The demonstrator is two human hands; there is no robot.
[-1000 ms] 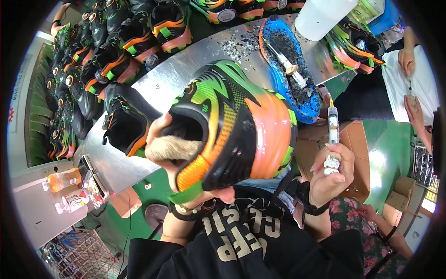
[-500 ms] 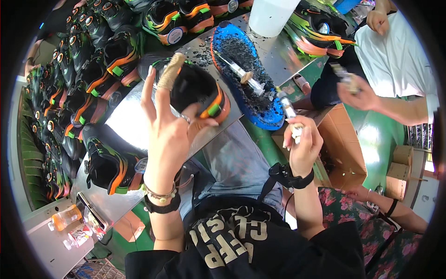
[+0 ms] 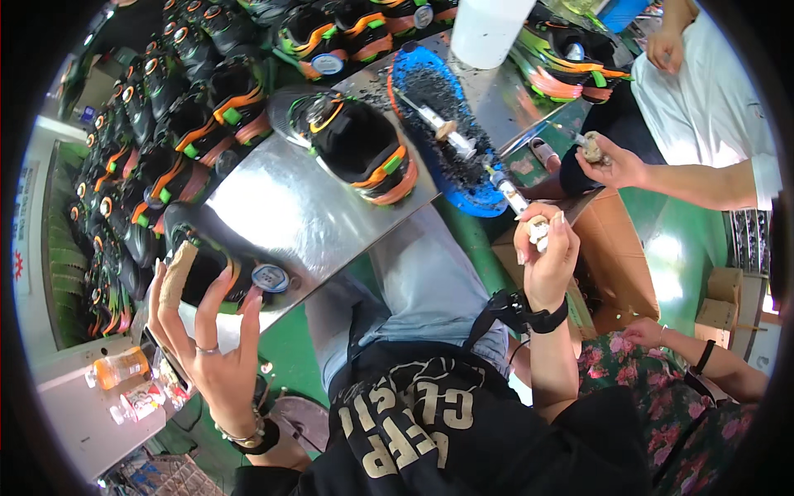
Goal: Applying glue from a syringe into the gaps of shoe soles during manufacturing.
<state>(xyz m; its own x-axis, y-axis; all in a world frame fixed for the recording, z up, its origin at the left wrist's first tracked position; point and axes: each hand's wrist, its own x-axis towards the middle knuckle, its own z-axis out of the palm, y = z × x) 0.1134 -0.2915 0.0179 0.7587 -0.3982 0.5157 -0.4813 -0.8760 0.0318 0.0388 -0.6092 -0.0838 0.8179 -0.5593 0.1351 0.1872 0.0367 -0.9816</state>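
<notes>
Most of the work area is being taken up by a metal-topped table (image 3: 285, 202), and its far and left sides are being crowded by rows of sneakers (image 3: 165, 161), black with orange and green trim. At right, below the table edge, an open cardboard box (image 3: 620, 248) is being partly hidden by the right hand. A blue sole-shaped tray (image 3: 475, 204) is being covered inside by black flakes, its near end reaching past the table edge. One black sneaker (image 3: 356, 145) is being supported near the tray, heel toward the wearer, no hand touching it. A white tub (image 3: 490, 35) is being kept behind the tray's far end. Another sneaker, the left-edge sneaker (image 3: 207, 252), is being overlapped by the left hand (image 3: 207, 306), fingers being held apart, one wrapped in tan; contact cannot be told. In the right hand (image 3: 542, 236), a white-filled syringe (image 3: 513, 197) is being gripped, fingers clamped around its plunger end, tip being pointed at the tray's near end. A co-worker's hand (image 3: 616, 161) is being held out at right, a slender tool being gripped. A second syringe (image 3: 447, 132) is being left lying across the flakes.
</notes>
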